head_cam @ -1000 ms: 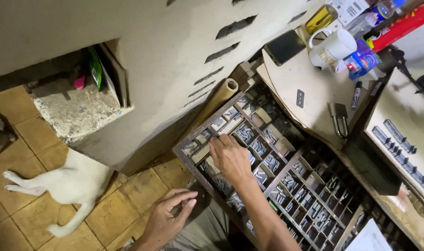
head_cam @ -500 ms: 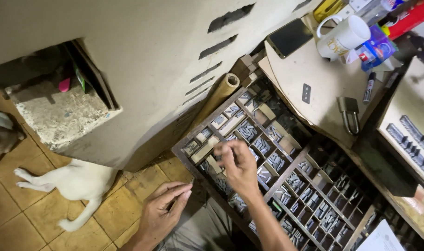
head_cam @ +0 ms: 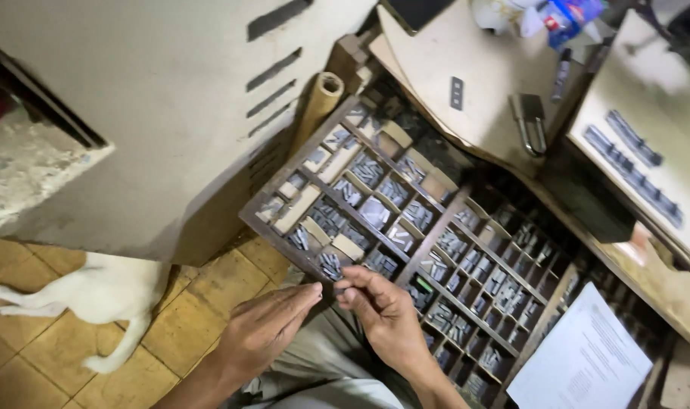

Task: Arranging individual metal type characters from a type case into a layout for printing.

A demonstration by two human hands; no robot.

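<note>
A wooden type case [head_cam: 263, 224] with many small compartments of grey metal type lies tilted in front of me. My right hand [head_cam: 386, 314] is at the case's near edge, thumb and fingers pinched on a small metal type piece [head_cam: 340, 288]. My left hand [head_cam: 265, 327] is just to its left, over my lap, fingers stretched out together, their tips almost touching the right hand's fingertips. Nothing shows in the left hand.
A grey metal cabinet [head_cam: 171, 113] with slots stands at the left, and a brown paper roll [head_cam: 322, 97] leans by it. A white animal [head_cam: 95, 291] lies on the tiled floor. A metal clamp [head_cam: 529, 121], rows of type [head_cam: 632, 163] and a white sheet [head_cam: 587, 356] are to the right.
My right hand has drawn back from the middle compartments to the case's near edge. The left hand has risen to meet it. The view has shifted down and right.
</note>
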